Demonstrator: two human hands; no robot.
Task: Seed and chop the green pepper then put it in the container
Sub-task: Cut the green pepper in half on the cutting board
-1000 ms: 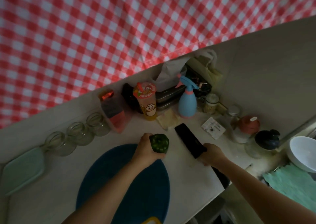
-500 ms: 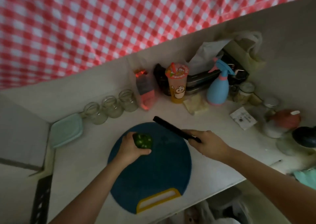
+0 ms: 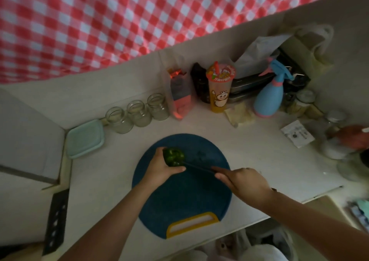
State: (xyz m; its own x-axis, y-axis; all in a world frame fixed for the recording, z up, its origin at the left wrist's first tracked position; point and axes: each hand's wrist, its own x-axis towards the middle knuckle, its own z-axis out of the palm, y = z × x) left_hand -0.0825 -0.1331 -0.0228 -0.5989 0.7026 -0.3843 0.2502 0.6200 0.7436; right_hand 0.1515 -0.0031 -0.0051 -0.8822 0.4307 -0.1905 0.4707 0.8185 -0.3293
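Pepper: green pepper, whole, dark glossy green, lobed end facing up. Long axis near upright; lower part hidden by the hand.
Location: far-left part of the round blue cutting board, which lies at the near edge of the worktop.
Left hand: fingers curled round the pepper from its near-left side.
Right hand: fingers wrapped round the knife handle. Dark blade points left, tip at the pepper's near-right side; contact unclear.
Container: mint lid on, left edge of the worktop, apart from the board.
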